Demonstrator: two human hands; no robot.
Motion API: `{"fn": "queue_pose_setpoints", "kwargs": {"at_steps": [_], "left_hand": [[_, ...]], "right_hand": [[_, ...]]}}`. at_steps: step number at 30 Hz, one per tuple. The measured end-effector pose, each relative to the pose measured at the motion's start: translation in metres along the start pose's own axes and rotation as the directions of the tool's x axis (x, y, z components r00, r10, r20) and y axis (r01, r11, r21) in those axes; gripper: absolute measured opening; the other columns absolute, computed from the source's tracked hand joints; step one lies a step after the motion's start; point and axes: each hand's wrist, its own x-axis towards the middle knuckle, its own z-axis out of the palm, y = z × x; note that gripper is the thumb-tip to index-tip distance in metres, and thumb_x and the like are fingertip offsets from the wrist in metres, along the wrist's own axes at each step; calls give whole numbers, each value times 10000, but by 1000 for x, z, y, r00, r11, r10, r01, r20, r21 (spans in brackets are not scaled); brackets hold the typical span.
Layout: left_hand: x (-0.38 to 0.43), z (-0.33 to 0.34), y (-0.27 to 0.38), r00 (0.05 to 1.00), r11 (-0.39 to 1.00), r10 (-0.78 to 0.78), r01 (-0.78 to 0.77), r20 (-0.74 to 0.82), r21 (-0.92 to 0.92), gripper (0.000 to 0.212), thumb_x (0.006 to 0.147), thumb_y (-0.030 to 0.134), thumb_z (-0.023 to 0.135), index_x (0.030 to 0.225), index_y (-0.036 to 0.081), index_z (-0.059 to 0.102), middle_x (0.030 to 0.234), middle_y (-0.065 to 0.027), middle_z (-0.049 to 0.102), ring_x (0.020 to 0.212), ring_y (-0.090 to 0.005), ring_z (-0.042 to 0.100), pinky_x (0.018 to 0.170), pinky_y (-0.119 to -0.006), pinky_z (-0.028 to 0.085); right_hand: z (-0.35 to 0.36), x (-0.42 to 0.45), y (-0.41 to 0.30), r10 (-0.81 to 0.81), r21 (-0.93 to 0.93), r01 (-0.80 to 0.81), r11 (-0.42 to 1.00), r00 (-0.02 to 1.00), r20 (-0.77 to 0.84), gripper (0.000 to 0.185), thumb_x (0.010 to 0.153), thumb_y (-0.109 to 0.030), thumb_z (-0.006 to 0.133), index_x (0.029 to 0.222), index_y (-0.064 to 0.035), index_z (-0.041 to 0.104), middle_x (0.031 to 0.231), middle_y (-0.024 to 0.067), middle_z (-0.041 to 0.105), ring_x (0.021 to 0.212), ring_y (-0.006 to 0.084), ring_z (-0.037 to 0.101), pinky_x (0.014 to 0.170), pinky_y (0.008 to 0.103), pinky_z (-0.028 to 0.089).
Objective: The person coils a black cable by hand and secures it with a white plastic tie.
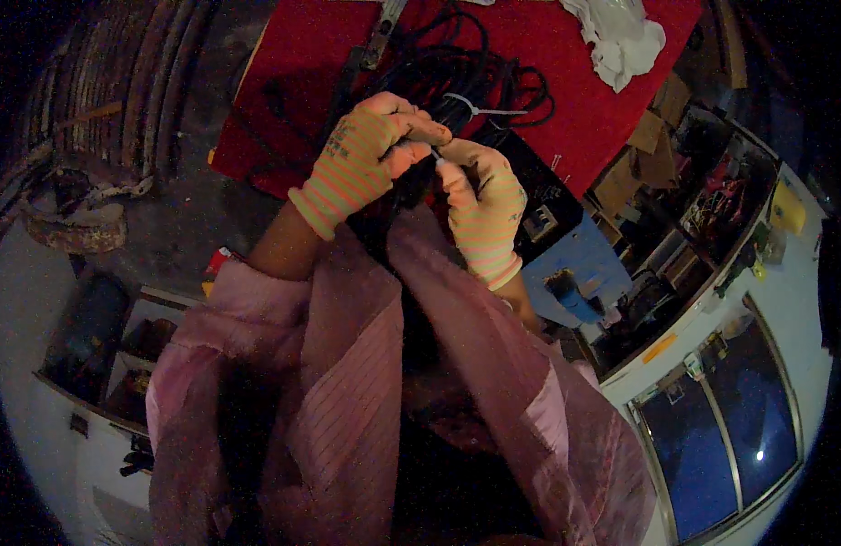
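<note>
Both of my hands wear yellow-and-orange striped work gloves and meet at the fingertips above the near side of a red tabletop (598,116). My left hand (366,157) has thumb and forefinger brought together at a small, thin, pale piece (437,155). The thumb and forefinger of my right hand (485,198) close on the same piece from the other side. Most of it is hidden by the gloves, so its kind is unclear. Just beyond lies a coil of black cable (461,68), with a white cable tie (475,108) looped around part of it.
A dark, flat-sided object (557,198) sits beside my right hand. Two small screw-like pieces (556,162) lie near it. A crumpled white plastic bag (625,44) and a metal bar (386,27) are farther back. Cluttered shelving (707,218) stands at right.
</note>
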Motion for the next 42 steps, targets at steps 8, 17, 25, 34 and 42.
{"fn": "queue_pose_setpoints", "kwargs": {"at_steps": [8, 17, 25, 34, 42], "left_hand": [[3, -3, 0, 997, 996, -50, 55, 66, -71, 264, 725, 102, 679, 988, 120, 673, 980, -103, 611, 981, -283, 584, 855, -379, 487], [0, -1, 2, 998, 999, -45, 45, 44, -8, 323, 712, 63, 672, 1023, 148, 693, 960, -91, 626, 936, -276, 598, 815, -367, 506], [-10, 9, 16, 997, 992, 32, -23, -73, 125, 361, 701, 125, 691, 1062, 149, 681, 969, -58, 633, 966, -273, 577, 938, -403, 446], [-9, 23, 9, 974, 940, 200, -161, -103, 302, 315, 684, 136, 709, 994, 186, 687, 972, -36, 612, 953, -248, 588, 932, -465, 440], [-20, 45, 17, 984, 999, -24, 17, -175, -42, 360, 699, 8, 610, 1051, 80, 615, 1252, -195, 521, 1123, -370, 525, 970, -439, 413]], "right_hand": [[5, 0, 1, 174, 103, -175, 979, 985, 20, 121, 783, -86, 677, 873, -40, 610, 839, 123, 635, 769, 276, 628, 679, 352, 491], [8, -11, 1, 63, 105, -64, 992, 998, 15, 151, 772, -83, 682, 903, -23, 639, 878, 121, 630, 834, 249, 620, 726, 338, 487], [8, -8, 1, 80, 202, -70, 977, 996, -38, 84, 771, -50, 656, 844, -10, 643, 883, 112, 623, 845, 227, 603, 741, 303, 475], [5, -20, 14, -51, 142, 71, 987, 989, -138, 67, 768, -50, 648, 819, -19, 617, 865, 96, 617, 784, 200, 588, 705, 304, 467], [7, -36, 11, 4, 347, 65, 935, 981, -196, 131, 823, -42, 626, 949, -6, 634, 958, 117, 620, 843, 185, 600, 735, 291, 478]]}}
